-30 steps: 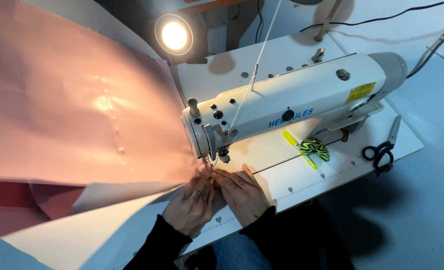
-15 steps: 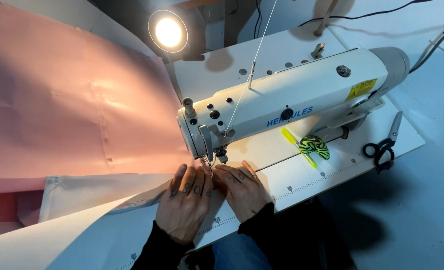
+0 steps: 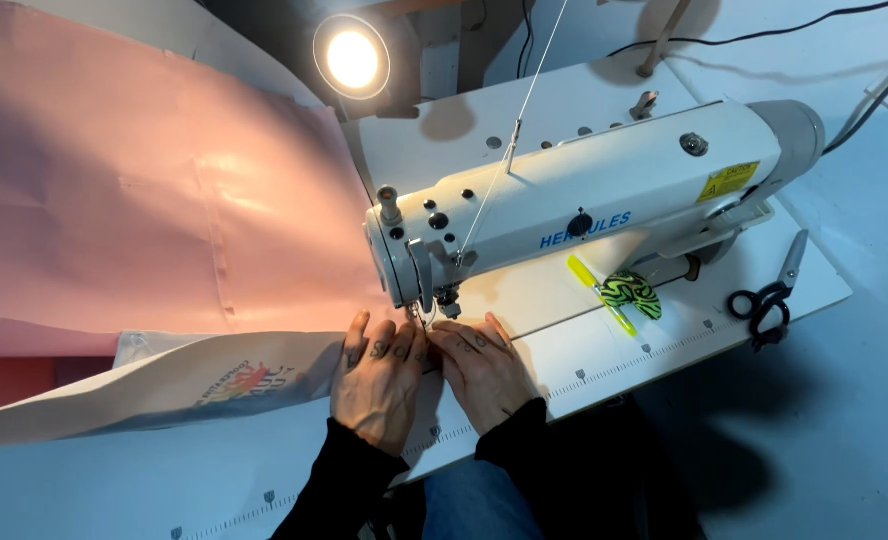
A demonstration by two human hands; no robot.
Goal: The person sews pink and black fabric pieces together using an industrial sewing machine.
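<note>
Both hands lie flat, palms down, side by side just below the needle of the white industrial sewing machine (image 3: 584,205). Left hand (image 3: 379,375) has its fingers spread and pressed on the white printed fabric (image 3: 164,385), gripping nothing; its fingertips point up toward the presser foot (image 3: 449,300). Right hand (image 3: 484,365) touches the left at the thumb side, fingers extended and loosely together, also pressing the material down rather than clamping it. The fabric runs away to the left of the left hand, with a colourful print near that hand. Above and left of the hands, a large pink sheet (image 3: 114,200) spreads over the table. A lit round lamp (image 3: 352,58) glows beyond the hands. To the right of the right hand lie a yellow-green marker (image 3: 599,293), a green-and-black patterned piece (image 3: 632,292), and, farther right, black-handled scissors (image 3: 769,295) on the white sewing table (image 3: 664,360).
</note>
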